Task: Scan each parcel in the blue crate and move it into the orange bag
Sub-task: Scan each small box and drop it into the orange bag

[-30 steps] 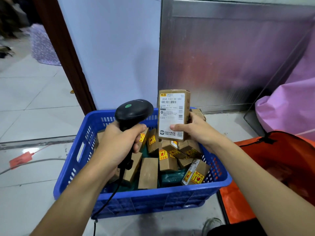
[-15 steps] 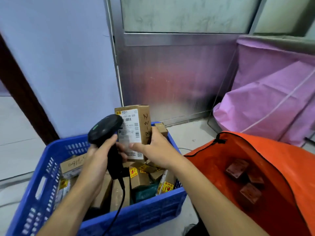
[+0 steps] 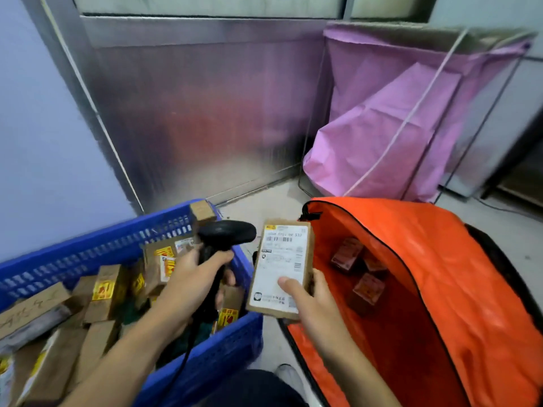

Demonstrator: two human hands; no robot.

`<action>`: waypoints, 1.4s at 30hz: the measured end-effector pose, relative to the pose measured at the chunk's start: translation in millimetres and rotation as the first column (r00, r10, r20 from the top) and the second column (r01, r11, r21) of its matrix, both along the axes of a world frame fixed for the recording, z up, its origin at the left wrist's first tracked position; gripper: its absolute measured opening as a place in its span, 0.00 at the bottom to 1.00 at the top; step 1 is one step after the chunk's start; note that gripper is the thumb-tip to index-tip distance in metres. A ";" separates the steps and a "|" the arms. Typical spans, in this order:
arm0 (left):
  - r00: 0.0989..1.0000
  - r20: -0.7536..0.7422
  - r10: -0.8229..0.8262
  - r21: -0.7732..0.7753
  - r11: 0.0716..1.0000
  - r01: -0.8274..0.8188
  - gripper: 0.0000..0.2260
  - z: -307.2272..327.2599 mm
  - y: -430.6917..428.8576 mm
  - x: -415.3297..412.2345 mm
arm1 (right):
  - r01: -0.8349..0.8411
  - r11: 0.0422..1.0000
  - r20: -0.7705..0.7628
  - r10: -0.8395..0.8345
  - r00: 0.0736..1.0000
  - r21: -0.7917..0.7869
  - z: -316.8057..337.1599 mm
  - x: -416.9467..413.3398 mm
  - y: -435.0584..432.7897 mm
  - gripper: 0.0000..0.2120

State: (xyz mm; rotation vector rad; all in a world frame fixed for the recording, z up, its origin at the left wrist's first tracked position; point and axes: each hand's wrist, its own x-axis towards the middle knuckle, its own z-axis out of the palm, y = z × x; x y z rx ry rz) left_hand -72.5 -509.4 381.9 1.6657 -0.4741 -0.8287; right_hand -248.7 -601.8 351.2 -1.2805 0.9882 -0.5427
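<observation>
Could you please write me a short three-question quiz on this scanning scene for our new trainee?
1. Which hand grips the scanner? A. left B. right C. neither
2. True or false: the parcel in the right hand already lies inside the bag.
3. Fill in: the parcel's white label faces ____ the camera (towards / away from).

Key
1. A: the left hand grips it, above the crate.
2. False: it is held in the air between the crate and the bag's open mouth.
3. Towards.
</observation>
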 end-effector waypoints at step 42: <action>0.999 0.008 0.039 0.037 0.999 -0.039 0.15 11.1 43.9 58.8 | -0.512 0.854 -0.279 0.470 0.837 -0.095 -12.4 121.7 -36.0 0.09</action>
